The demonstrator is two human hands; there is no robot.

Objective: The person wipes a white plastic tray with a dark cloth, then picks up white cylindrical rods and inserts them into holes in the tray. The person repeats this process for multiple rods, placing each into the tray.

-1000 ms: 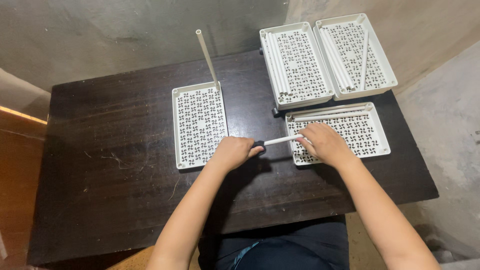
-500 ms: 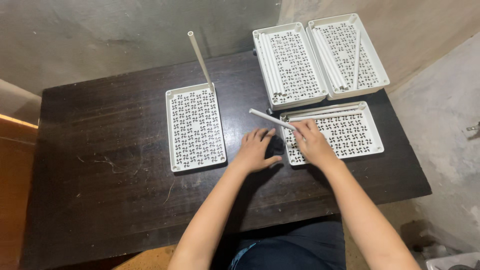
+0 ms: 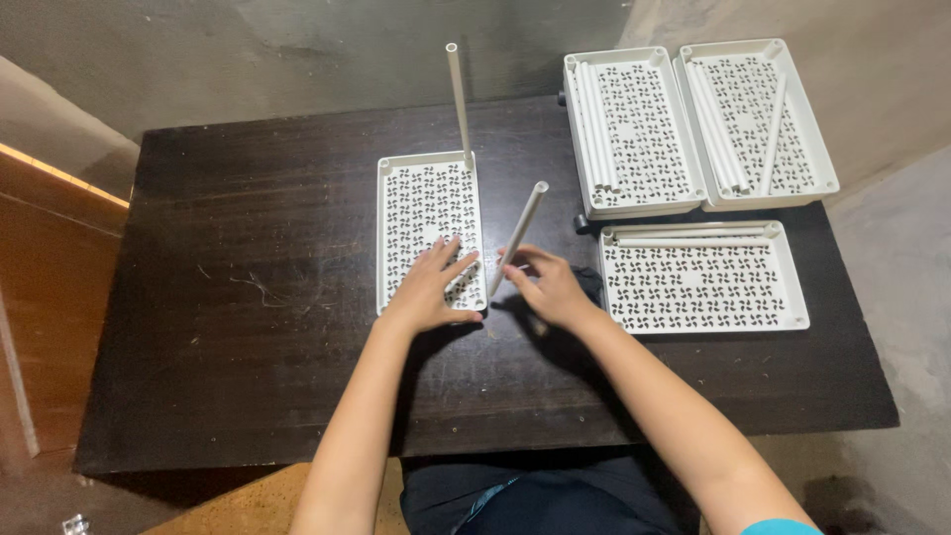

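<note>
A white perforated tray point(image 3: 421, 208) lies flat in the middle of the dark table. A white tube point(image 3: 459, 99) stands upright at its far right corner. My left hand point(image 3: 430, 287) rests flat on the tray's near right part, fingers spread. My right hand point(image 3: 548, 285) grips the lower end of a second white tube point(image 3: 521, 233), holding it tilted near the tray's near right corner.
Two white trays point(image 3: 634, 124) point(image 3: 763, 119) with several loose tubes sit at the table's far right. A third tray point(image 3: 698, 282) with tubes along its far rim lies near my right hand. The dark table point(image 3: 248, 297) ends at the right; a floor lies beyond.
My right hand lifted the tube from lying flat to nearly upright and carried it left to the middle tray's corner. My left hand moved onto the tray.
</note>
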